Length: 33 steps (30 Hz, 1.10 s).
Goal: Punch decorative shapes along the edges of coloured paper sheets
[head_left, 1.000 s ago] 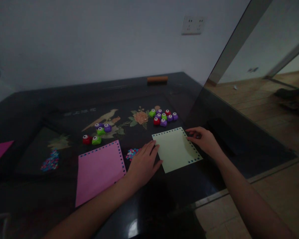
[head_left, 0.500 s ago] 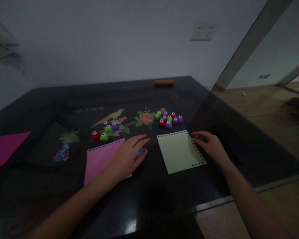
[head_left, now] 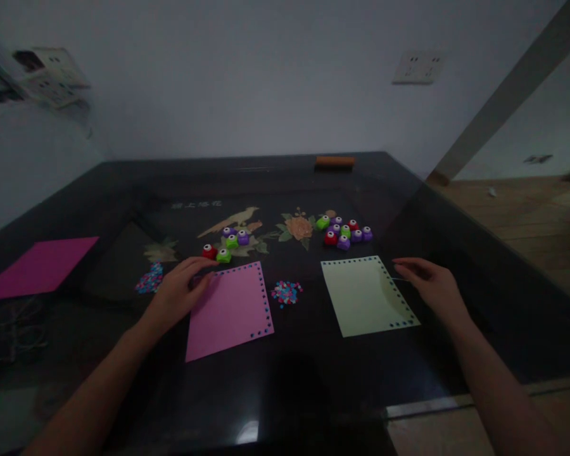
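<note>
My left hand is over the upper left corner of a pink paper sheet, its thumb and fingers apart and nothing visible between them. Punched holes or dark dots line the sheet's top and right edges. Just beyond the fingertips sit red, green and purple eyeball figures. To the right, my right hand is curled beside the right edge of a pale green sheet dotted likewise. A thin pale sliver shows by its closed fingers; its kind is unclear.
Between the sheets lies a small pile of coloured bits; another pile is left of my left hand. More eyeball figures stand behind the green sheet. A magenta sheet lies far left, a brown roll at the back.
My left hand has moved left from the coloured bits to the pink sheet's upper left corner, uncovering the pile. My right hand stays by the green sheet. The view has turned left.
</note>
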Tool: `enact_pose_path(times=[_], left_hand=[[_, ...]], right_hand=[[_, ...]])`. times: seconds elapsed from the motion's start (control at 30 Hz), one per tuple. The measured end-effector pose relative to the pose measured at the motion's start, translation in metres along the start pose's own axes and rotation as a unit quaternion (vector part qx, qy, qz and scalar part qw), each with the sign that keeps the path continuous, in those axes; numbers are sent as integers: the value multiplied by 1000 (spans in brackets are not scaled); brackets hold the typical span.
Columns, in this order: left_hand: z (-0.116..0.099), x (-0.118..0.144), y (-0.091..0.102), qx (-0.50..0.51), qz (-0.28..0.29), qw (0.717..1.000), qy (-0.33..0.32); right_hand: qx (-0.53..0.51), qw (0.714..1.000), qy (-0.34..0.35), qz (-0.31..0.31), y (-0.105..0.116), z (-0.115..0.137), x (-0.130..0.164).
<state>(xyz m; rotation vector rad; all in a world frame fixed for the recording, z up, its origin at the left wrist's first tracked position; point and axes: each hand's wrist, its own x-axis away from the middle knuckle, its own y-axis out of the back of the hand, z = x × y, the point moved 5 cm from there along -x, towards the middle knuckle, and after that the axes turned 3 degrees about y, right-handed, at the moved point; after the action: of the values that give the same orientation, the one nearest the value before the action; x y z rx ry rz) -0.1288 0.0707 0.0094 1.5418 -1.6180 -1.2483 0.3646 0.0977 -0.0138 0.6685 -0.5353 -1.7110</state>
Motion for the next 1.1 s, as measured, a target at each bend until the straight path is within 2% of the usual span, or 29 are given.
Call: enact_pose_path(times=[0.07,0.13,0.23,0.3,0.4,0.53,0.67,0.77,0.87,1.1], left_hand=[[0,0,1,2,10,1000,-6],[1,1,1,-3,20,1000,-11],[4,2,0,-12,34,999,-5],[6,4,0,-17,41,999,2],[10,5,-2,-25,57,998,9],[14,9,-7,-56,81,995,-2],[19,10,-13,-79,79,993,-24],[25,10,-16,-84,74,993,-26],[27,9,-17,-83,74,993,-31],[26,9,-15,-84,78,993,-27]], right_hand=[[13,1000,5,-23,3,10,2],[23,999,37,-24,1,30,5],[24,992,117,30,-17,77,10],[17,980,180,86,-39,113,16],[8,945,277,173,-81,165,25],[58,896,351,264,-144,211,34],[151,868,371,292,-193,230,34],[191,858,368,304,-212,231,31],[194,853,368,315,-217,229,30],[173,862,360,312,-213,228,30]])
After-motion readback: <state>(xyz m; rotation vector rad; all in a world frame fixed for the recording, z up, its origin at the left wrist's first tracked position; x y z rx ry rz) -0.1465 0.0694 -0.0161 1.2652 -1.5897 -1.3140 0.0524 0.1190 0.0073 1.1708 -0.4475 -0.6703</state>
